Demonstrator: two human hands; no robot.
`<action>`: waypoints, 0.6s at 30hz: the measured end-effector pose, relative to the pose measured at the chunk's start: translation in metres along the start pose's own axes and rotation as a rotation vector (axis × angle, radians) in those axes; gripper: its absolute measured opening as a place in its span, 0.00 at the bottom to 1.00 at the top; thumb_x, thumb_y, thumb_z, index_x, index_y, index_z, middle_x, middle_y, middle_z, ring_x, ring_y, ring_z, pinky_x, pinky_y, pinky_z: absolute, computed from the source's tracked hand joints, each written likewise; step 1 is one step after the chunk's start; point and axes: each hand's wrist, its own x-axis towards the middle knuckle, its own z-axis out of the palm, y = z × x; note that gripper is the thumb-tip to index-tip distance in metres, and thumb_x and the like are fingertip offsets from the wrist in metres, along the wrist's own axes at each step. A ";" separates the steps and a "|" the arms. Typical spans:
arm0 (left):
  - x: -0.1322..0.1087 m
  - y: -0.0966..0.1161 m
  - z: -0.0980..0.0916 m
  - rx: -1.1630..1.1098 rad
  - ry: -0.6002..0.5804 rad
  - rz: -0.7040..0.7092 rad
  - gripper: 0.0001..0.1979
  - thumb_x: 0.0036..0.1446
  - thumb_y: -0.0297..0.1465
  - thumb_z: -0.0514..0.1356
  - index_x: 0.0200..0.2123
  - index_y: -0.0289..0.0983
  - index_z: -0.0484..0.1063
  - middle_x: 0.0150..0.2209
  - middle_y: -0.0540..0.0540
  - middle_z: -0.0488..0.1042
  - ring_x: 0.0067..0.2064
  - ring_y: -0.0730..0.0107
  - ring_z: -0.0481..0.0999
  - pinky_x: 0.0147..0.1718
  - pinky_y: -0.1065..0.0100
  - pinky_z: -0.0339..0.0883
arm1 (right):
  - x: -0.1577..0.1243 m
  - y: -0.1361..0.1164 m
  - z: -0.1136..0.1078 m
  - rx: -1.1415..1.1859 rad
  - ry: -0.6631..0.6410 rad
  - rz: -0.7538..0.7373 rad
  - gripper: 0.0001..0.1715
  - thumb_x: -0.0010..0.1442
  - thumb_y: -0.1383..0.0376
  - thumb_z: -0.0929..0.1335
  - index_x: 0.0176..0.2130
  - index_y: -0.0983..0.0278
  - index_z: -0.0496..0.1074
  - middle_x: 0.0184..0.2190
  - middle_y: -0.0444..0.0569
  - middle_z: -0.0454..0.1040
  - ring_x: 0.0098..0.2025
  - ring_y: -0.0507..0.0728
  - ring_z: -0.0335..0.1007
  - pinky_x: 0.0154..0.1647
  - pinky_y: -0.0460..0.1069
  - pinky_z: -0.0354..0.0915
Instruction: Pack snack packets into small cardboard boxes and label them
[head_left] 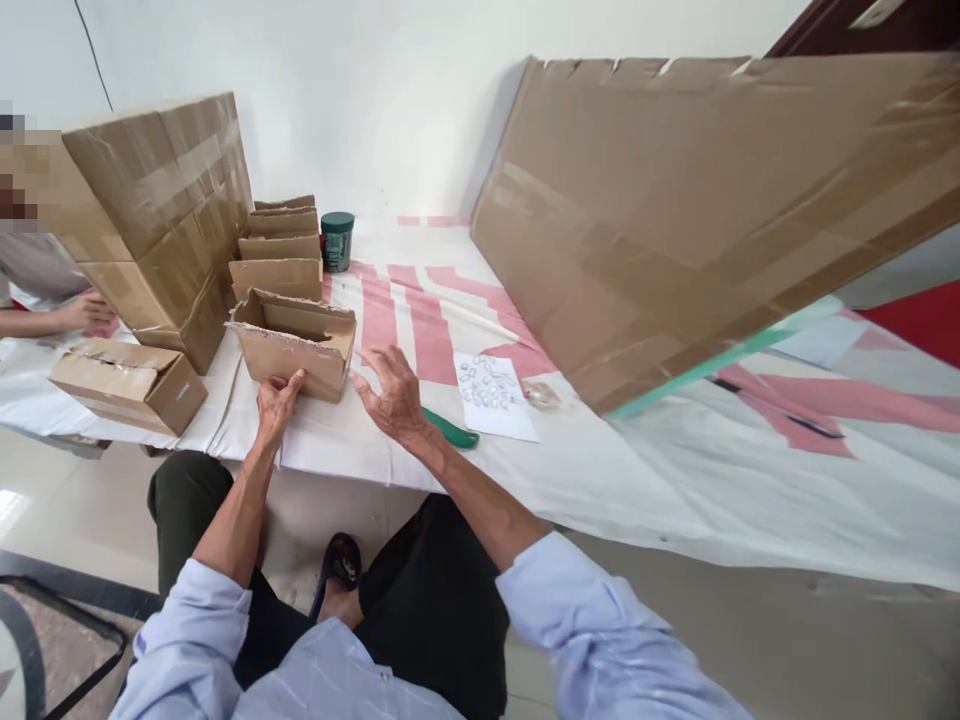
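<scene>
A small open cardboard box (pixel 294 345) with torn flaps stands at the near edge of the covered table (pixel 675 470). My left hand (pixel 277 400) presses its fingers against the box's front wall, low on the left. Just right of the box hovers my right hand (pixel 390 392), fingers spread and holding nothing. Behind my right wrist lies a green-handled tool (pixel 450 430). A white sheet with several small metal clips (pixel 491 392) lies right of that hand.
More small cardboard boxes (pixel 279 245) line up behind the open one, with a green-lidded jar (pixel 337 240) beside them. A big taped carton (pixel 169 215) and a closed box (pixel 131 382) sit left. A large cardboard sheet (pixel 697 210) leans right. Another person's hand (pixel 86 312) rests far left.
</scene>
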 end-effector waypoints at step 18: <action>0.100 0.012 0.030 -0.061 -0.014 -0.167 0.28 0.56 0.57 0.70 0.38 0.36 0.76 0.32 0.39 0.79 0.30 0.57 0.82 0.29 0.57 0.78 | -0.066 0.041 0.045 -0.091 -0.309 0.081 0.15 0.73 0.69 0.65 0.37 0.62 0.79 0.35 0.49 0.74 0.38 0.56 0.70 0.40 0.49 0.61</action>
